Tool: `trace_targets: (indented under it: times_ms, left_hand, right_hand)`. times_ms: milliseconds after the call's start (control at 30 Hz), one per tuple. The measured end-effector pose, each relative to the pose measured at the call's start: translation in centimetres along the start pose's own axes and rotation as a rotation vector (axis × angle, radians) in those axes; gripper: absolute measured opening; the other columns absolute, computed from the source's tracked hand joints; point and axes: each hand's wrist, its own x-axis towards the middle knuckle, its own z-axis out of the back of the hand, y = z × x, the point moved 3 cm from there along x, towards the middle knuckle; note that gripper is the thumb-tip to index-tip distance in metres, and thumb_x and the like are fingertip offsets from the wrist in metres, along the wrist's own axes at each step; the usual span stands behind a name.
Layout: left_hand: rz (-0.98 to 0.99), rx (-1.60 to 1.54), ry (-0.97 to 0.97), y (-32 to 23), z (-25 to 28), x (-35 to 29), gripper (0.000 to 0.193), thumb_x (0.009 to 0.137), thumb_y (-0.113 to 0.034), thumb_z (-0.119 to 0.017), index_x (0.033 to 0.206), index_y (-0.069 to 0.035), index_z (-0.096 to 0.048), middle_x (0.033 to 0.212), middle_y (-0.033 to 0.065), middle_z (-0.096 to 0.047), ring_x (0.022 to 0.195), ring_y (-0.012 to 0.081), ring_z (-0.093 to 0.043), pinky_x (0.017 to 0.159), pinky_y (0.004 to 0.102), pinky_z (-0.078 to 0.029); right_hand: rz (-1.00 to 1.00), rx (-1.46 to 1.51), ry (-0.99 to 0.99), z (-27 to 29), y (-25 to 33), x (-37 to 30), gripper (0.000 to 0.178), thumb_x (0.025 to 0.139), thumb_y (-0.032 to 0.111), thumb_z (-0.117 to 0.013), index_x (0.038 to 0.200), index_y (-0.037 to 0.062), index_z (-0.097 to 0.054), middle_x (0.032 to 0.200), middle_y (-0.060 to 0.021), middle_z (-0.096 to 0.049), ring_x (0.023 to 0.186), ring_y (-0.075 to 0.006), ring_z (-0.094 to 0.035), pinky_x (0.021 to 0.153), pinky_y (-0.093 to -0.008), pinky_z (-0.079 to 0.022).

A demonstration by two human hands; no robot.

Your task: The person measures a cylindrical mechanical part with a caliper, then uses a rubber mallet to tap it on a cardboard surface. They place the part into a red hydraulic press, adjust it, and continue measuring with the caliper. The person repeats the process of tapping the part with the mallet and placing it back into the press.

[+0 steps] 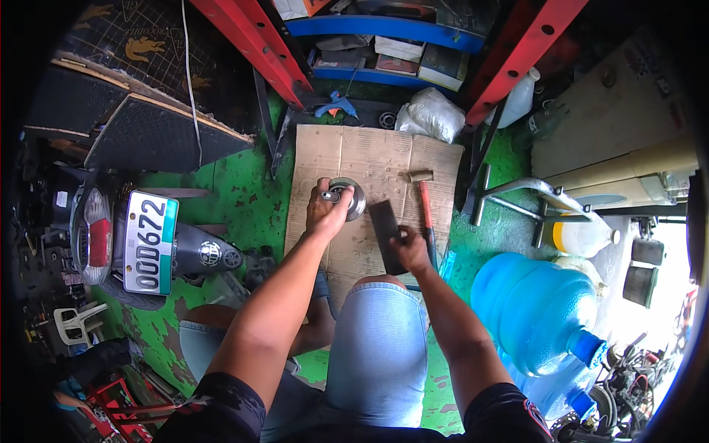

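Note:
My left hand (326, 215) is closed around a round, silvery metal part (357, 204) with a stub of shaft at its centre, held over the cardboard sheet (374, 151). It looks like a drum or pulley; its exact kind I cannot make out. To its right, my right hand (411, 252) pinches the edge of a flat, dark rectangular sheet (385, 235), which looks like sandpaper. A small gap separates sheet and metal part. Beside the right hand lies a hammer (425, 199) with a red handle, its head pointing away from me.
Red steel posts (266, 55) and a blue shelf (377, 29) rise beyond the cardboard. A white plastic bag (432, 114) and a blue glue gun (338, 105) lie there. Large blue water jugs (528, 306) flank my right; a motorcycle's licence plate (150, 244) is at left.

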Motion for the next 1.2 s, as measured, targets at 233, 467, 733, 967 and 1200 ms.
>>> trace_targets:
  times_ms: [233, 467, 733, 967, 1200]
  left_hand:
    - [-0.021, 0.034, 0.144, 0.6, -2.5, 0.8, 0.077, 0.09, -0.062, -0.068, 0.139, -0.007, -0.047, 0.138, 0.0295, -0.051, 0.127, 0.0475, -0.056, 0.105, 0.0517, -0.049]
    - [-0.027, 0.041, 0.198, 0.9, -3.7, 1.1, 0.087, 0.084, -0.069, -0.073, 0.132, -0.002, -0.046, 0.134, 0.0337, -0.048, 0.125, 0.0492, -0.055, 0.105, 0.0525, -0.048]
    - [-0.107, 0.076, 0.332, 2.5, -3.9, 1.5, 0.115, 0.073, -0.081, -0.075, 0.141, 0.003, -0.035, 0.139, 0.0371, -0.043, 0.135, 0.0506, -0.045, 0.113, 0.0529, -0.041]
    - [-0.094, 0.075, 0.364, 3.1, -4.1, 2.0, 0.115, 0.072, -0.08, -0.076, 0.146, -0.003, -0.035, 0.142, 0.0336, -0.041, 0.138, 0.0483, -0.045, 0.114, 0.0529, -0.041]
    - [-0.094, 0.038, 0.312, 3.4, -3.3, 1.6, 0.107, 0.075, -0.076, -0.078, 0.142, -0.002, -0.039, 0.14, 0.032, -0.044, 0.137, 0.0467, -0.047, 0.113, 0.0518, -0.042]
  right_hand:
    - [-0.075, -0.581, -0.427, 3.5, -2.3, -0.6, 0.061, 0.08, 0.04, -0.086, 0.12, 0.0042, -0.059, 0.109, -0.025, -0.067, 0.112, -0.0467, -0.062, 0.092, -0.0548, -0.051]
    - [-0.011, -0.309, -0.365, 4.2, -5.8, 2.5, 0.033, 0.09, 0.025, -0.068, 0.111, 0.0025, -0.055, 0.089, -0.0315, -0.068, 0.083, -0.0553, -0.065, 0.079, -0.0583, -0.053]
    - [0.1, 0.455, 0.07, 4.9, 5.3, -4.5, 0.044, 0.109, 0.048, -0.053, 0.086, 0.0093, -0.055, 0.064, -0.0003, -0.05, 0.052, -0.0097, -0.048, 0.048, -0.0282, -0.041]
    - [-0.151, 0.11, 0.168, 3.1, 3.9, -4.8, 0.063, 0.109, 0.057, -0.045, 0.086, 0.0003, -0.06, 0.068, -0.0074, -0.057, 0.063, -0.0184, -0.053, 0.061, -0.0365, -0.045]
    - [0.317, 0.444, 0.061, 7.5, 16.3, -7.9, 0.058, 0.107, 0.061, -0.043, 0.078, 0.0114, -0.048, 0.062, 0.0023, -0.046, 0.05, -0.0095, -0.041, 0.046, -0.0279, -0.033]
